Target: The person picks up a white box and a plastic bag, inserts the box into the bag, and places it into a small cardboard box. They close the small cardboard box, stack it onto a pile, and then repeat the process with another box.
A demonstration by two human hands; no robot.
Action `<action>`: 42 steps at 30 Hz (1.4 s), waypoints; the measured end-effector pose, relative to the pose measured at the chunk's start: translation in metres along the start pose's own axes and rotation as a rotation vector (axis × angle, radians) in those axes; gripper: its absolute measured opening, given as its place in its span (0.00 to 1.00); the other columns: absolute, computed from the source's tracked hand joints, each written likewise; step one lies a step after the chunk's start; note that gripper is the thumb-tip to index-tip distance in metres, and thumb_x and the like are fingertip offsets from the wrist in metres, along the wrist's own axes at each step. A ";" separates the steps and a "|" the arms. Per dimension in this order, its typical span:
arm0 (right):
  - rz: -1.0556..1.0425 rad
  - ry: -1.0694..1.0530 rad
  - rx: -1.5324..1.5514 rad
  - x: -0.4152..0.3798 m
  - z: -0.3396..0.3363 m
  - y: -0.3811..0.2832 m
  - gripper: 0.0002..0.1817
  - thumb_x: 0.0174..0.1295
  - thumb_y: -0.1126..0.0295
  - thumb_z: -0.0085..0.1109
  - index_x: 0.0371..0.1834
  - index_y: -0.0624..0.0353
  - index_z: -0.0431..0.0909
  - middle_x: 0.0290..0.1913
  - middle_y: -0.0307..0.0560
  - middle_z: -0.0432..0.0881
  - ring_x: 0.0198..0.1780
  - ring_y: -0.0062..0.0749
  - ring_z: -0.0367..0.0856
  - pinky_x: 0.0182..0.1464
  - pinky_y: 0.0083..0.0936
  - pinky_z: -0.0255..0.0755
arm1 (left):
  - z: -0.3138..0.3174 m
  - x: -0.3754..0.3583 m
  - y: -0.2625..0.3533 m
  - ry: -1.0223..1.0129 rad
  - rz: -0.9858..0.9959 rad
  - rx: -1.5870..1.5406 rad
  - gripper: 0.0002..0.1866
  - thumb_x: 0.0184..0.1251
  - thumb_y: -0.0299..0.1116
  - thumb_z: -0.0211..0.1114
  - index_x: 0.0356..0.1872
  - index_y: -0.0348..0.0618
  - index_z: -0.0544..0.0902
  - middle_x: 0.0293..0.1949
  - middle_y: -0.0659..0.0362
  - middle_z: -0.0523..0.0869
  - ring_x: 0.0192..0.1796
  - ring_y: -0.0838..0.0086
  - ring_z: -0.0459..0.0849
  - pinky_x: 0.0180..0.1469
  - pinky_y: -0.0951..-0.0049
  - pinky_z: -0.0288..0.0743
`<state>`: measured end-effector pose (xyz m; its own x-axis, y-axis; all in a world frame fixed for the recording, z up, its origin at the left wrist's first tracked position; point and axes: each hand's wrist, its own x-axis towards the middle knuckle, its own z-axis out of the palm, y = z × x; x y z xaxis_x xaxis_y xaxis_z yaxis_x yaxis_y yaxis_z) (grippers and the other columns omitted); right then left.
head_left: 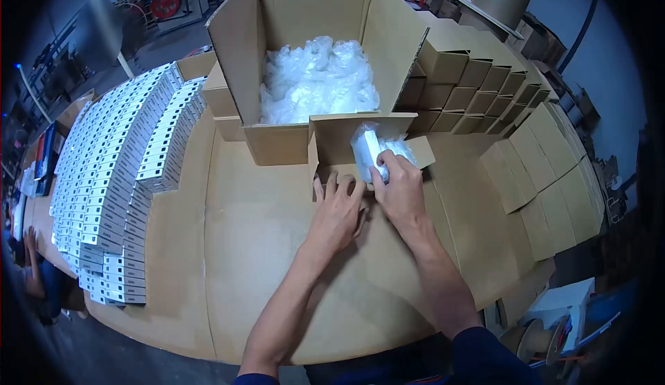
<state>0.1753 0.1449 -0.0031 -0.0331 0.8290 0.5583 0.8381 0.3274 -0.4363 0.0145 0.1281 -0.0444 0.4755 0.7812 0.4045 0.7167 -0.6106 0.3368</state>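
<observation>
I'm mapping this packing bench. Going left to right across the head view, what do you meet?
Rows of white boxes → left hand → right hand holding a plastic-wrapped white item → flat brown cartons.

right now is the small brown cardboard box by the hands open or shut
Open: the small brown cardboard box has its flaps up, and the right hand holds a plastic-wrapped white item at its mouth.
</observation>
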 end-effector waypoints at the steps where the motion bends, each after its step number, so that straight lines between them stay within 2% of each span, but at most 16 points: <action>1: 0.006 -0.005 -0.015 0.001 0.002 0.001 0.11 0.61 0.75 0.70 0.43 0.66 0.79 0.36 0.64 0.83 0.37 0.63 0.85 0.40 0.50 0.78 | -0.001 0.000 0.000 -0.004 0.003 -0.003 0.27 0.66 0.36 0.72 0.61 0.41 0.71 0.60 0.45 0.73 0.72 0.42 0.68 0.73 0.28 0.58; 9: 0.120 -0.113 -0.168 0.006 0.023 0.003 0.09 0.60 0.72 0.71 0.36 0.67 0.84 0.38 0.65 0.84 0.39 0.64 0.87 0.41 0.51 0.81 | -0.006 -0.005 -0.002 -0.047 0.032 -0.005 0.32 0.63 0.38 0.74 0.65 0.41 0.71 0.63 0.45 0.72 0.74 0.40 0.65 0.74 0.29 0.56; 15: 0.194 -0.126 -0.252 0.002 0.022 -0.006 0.09 0.63 0.68 0.68 0.36 0.65 0.88 0.61 0.64 0.82 0.44 0.65 0.88 0.48 0.54 0.82 | -0.013 -0.009 -0.004 -0.085 0.017 -0.014 0.36 0.63 0.39 0.73 0.70 0.40 0.69 0.70 0.44 0.69 0.78 0.39 0.60 0.79 0.36 0.54; 16: 0.183 -0.107 -0.279 -0.001 0.019 -0.005 0.10 0.65 0.66 0.66 0.41 0.62 0.90 0.71 0.60 0.76 0.48 0.64 0.88 0.52 0.53 0.81 | -0.015 -0.015 -0.001 -0.063 0.007 -0.011 0.37 0.63 0.39 0.73 0.72 0.41 0.68 0.71 0.44 0.68 0.79 0.39 0.59 0.79 0.37 0.54; 17: 0.257 -0.136 -0.229 -0.003 0.014 -0.008 0.12 0.68 0.63 0.64 0.45 0.58 0.91 0.73 0.62 0.73 0.50 0.64 0.88 0.55 0.52 0.81 | -0.018 -0.023 0.001 -0.039 -0.008 -0.005 0.38 0.63 0.40 0.73 0.73 0.41 0.68 0.73 0.44 0.67 0.79 0.39 0.58 0.80 0.39 0.53; 19: 0.285 -0.195 -0.163 -0.013 0.008 -0.011 0.17 0.70 0.62 0.63 0.55 0.60 0.88 0.78 0.63 0.67 0.57 0.64 0.84 0.60 0.52 0.79 | -0.044 -0.046 0.011 -0.085 -0.054 -0.054 0.40 0.67 0.43 0.72 0.76 0.41 0.65 0.76 0.45 0.64 0.80 0.40 0.59 0.81 0.42 0.54; 21: 0.217 -0.225 -0.153 -0.029 0.011 -0.011 0.26 0.72 0.63 0.61 0.71 0.60 0.77 0.81 0.66 0.58 0.70 0.67 0.74 0.66 0.51 0.74 | -0.067 -0.072 0.008 -0.076 -0.107 -0.121 0.39 0.68 0.44 0.71 0.76 0.41 0.66 0.77 0.45 0.63 0.80 0.41 0.60 0.80 0.42 0.54; 24: 0.166 0.053 -0.036 -0.030 0.015 -0.054 0.34 0.72 0.67 0.59 0.80 0.63 0.63 0.82 0.68 0.54 0.78 0.67 0.62 0.74 0.51 0.66 | -0.099 -0.113 -0.030 -0.015 -0.302 -0.005 0.37 0.69 0.43 0.71 0.73 0.39 0.68 0.75 0.42 0.67 0.79 0.43 0.62 0.79 0.43 0.57; 25: 0.065 0.128 0.022 -0.027 0.019 -0.071 0.36 0.70 0.72 0.59 0.80 0.65 0.59 0.80 0.69 0.58 0.79 0.68 0.59 0.77 0.50 0.60 | -0.109 -0.127 -0.045 0.019 -0.359 0.045 0.36 0.68 0.42 0.71 0.73 0.38 0.69 0.74 0.41 0.68 0.79 0.43 0.62 0.79 0.43 0.58; 27: -0.157 0.037 0.135 -0.019 0.030 -0.110 0.36 0.66 0.75 0.59 0.78 0.67 0.60 0.78 0.67 0.63 0.78 0.66 0.62 0.78 0.48 0.57 | -0.135 -0.143 -0.078 0.095 -0.461 0.132 0.36 0.67 0.37 0.71 0.72 0.33 0.68 0.72 0.39 0.71 0.77 0.40 0.64 0.79 0.46 0.59; 29: -0.351 -0.200 0.340 -0.006 0.066 -0.139 0.37 0.63 0.76 0.58 0.78 0.66 0.59 0.74 0.65 0.68 0.76 0.65 0.64 0.77 0.50 0.60 | -0.140 -0.160 -0.123 0.188 -0.551 0.229 0.37 0.66 0.34 0.72 0.73 0.32 0.67 0.72 0.38 0.71 0.76 0.39 0.65 0.79 0.48 0.60; 31: -0.396 -0.481 0.529 0.006 0.118 -0.162 0.42 0.63 0.76 0.57 0.82 0.62 0.53 0.73 0.65 0.71 0.75 0.65 0.66 0.75 0.52 0.62 | -0.148 -0.163 -0.166 0.291 -0.555 0.288 0.38 0.66 0.33 0.71 0.74 0.32 0.65 0.72 0.39 0.70 0.76 0.39 0.65 0.79 0.49 0.60; 36: -0.628 -0.641 0.416 0.054 0.237 -0.215 0.47 0.64 0.76 0.52 0.86 0.53 0.40 0.73 0.65 0.70 0.77 0.67 0.63 0.76 0.55 0.60 | -0.143 -0.163 -0.248 0.439 -0.568 0.375 0.39 0.66 0.28 0.68 0.77 0.36 0.62 0.73 0.42 0.71 0.76 0.40 0.65 0.79 0.51 0.60; 38: -0.659 -0.636 0.468 0.071 0.264 -0.231 0.48 0.63 0.78 0.49 0.87 0.51 0.38 0.74 0.66 0.69 0.79 0.67 0.61 0.77 0.60 0.58 | -0.150 -0.157 -0.258 0.429 -0.601 0.430 0.39 0.65 0.27 0.68 0.77 0.37 0.62 0.73 0.44 0.71 0.76 0.40 0.65 0.79 0.50 0.60; 41: -0.658 -0.681 0.202 0.089 0.270 -0.253 0.49 0.64 0.77 0.49 0.87 0.52 0.36 0.76 0.65 0.68 0.81 0.63 0.57 0.78 0.61 0.55 | -0.146 -0.155 -0.269 0.424 -0.632 0.450 0.38 0.65 0.27 0.67 0.76 0.39 0.64 0.73 0.46 0.72 0.77 0.43 0.65 0.78 0.49 0.61; 42: -0.665 -0.674 0.222 0.095 0.274 -0.253 0.49 0.63 0.77 0.50 0.87 0.52 0.37 0.76 0.66 0.69 0.81 0.63 0.58 0.77 0.63 0.55 | -0.143 -0.156 -0.269 0.430 -0.637 0.468 0.37 0.65 0.27 0.67 0.76 0.39 0.65 0.73 0.46 0.72 0.77 0.44 0.65 0.78 0.50 0.61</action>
<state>-0.1891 0.2644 -0.0328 -0.8258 0.5065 0.2479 0.4155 0.8438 -0.3397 -0.3249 0.1521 -0.0762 -0.2475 0.7801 0.5747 0.9584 0.1102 0.2632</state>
